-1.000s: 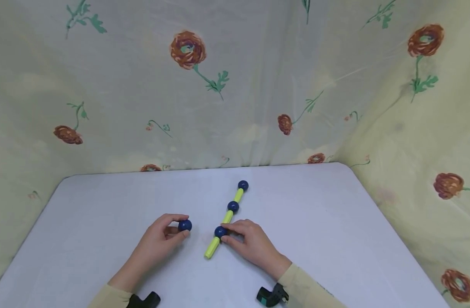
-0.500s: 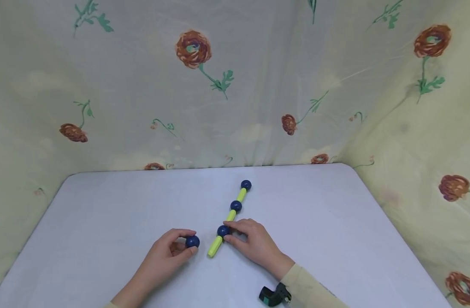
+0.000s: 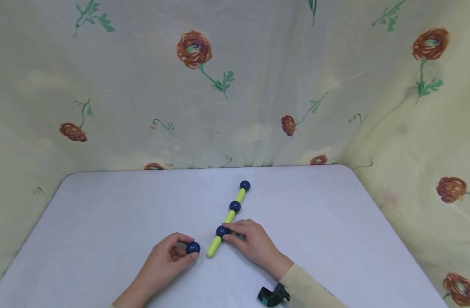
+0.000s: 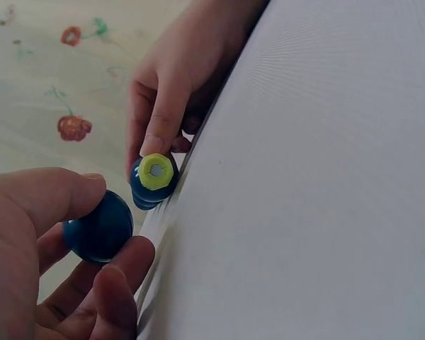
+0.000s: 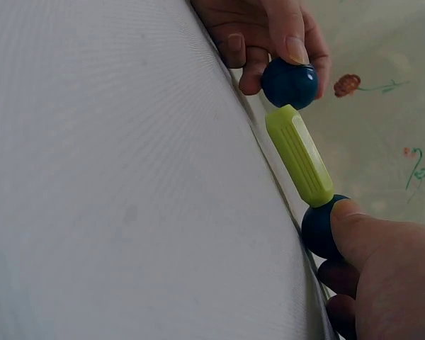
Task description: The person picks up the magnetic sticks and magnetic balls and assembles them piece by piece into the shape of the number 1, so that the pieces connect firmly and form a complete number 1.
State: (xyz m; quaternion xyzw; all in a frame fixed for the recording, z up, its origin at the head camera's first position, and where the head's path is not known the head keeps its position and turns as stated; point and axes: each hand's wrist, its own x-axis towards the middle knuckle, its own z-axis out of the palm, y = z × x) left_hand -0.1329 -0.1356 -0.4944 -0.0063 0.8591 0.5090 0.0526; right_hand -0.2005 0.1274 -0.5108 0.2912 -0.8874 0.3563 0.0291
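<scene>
My left hand (image 3: 162, 264) pinches a loose dark blue ball (image 3: 193, 247) between thumb and fingers, just left of a chain's near end. Three blue balls joined by yellow-green rods make up that chain, which slants away across the table. With thumb and index finger my right hand (image 3: 255, 244) grips the nearest chain ball (image 3: 221, 231). From this ball a ridged rod (image 3: 213, 247) points toward me, its free end showing a grey centre in the left wrist view. The middle ball (image 3: 235, 206) and the far ball (image 3: 245, 185) lie farther off, with rods between.
The white table (image 3: 104, 214) carries the chain near its middle. Behind it and to the right hangs a pale curtain (image 3: 250, 85) with printed flowers. A black wrist device (image 3: 273, 296) sits by the right sleeve (image 3: 309, 287).
My left hand has brought its ball nearer to me and a little to the right, closer to the rod's free end. My right hand keeps its grip on the chain ball.
</scene>
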